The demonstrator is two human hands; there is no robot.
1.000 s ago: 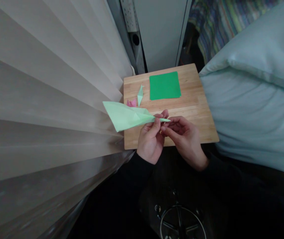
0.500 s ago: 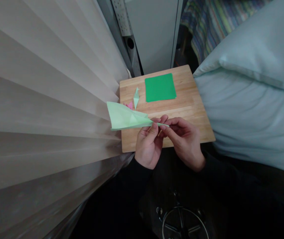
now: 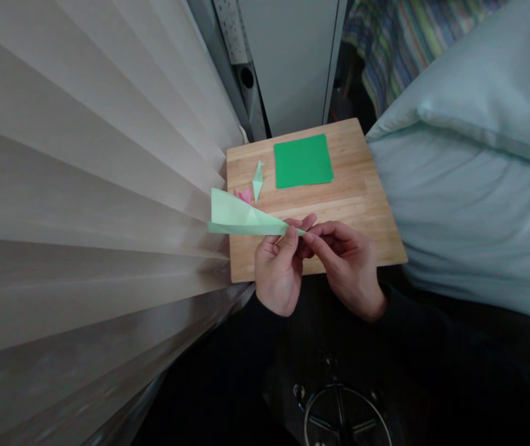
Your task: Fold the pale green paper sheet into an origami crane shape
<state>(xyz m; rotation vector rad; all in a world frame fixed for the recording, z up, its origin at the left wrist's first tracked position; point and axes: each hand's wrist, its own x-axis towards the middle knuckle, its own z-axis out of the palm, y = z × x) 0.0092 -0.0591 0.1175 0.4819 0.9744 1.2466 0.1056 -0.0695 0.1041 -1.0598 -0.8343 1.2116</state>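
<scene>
A light green sheet of origami paper [image 3: 246, 217], partly folded and narrowing to a point at its right end, is held above the near half of a wooden board [image 3: 362, 204]. My left hand [image 3: 278, 266] pinches it near the narrow end, thumb on top and fingers behind. At the very tip, my right hand [image 3: 348, 263] is closed with thumb and forefinger on the paper. Beyond the sheet lie a small pale green folded paper figure [image 3: 257, 181] and a pink folded paper piece [image 3: 243, 196], partly covered by the held sheet.
A stack of dark green paper squares [image 3: 303, 161] lies at the back of the board. A pleated curtain [image 3: 107, 186] hangs close on the left. Pale bedding [image 3: 455, 204] borders the right side, and a light cabinet [image 3: 288, 62] stands behind.
The sheet has turned in my hands: its wide left end looks flatter, with a folded strip along the near edge. My right fingers have shifted slightly along the tip.
</scene>
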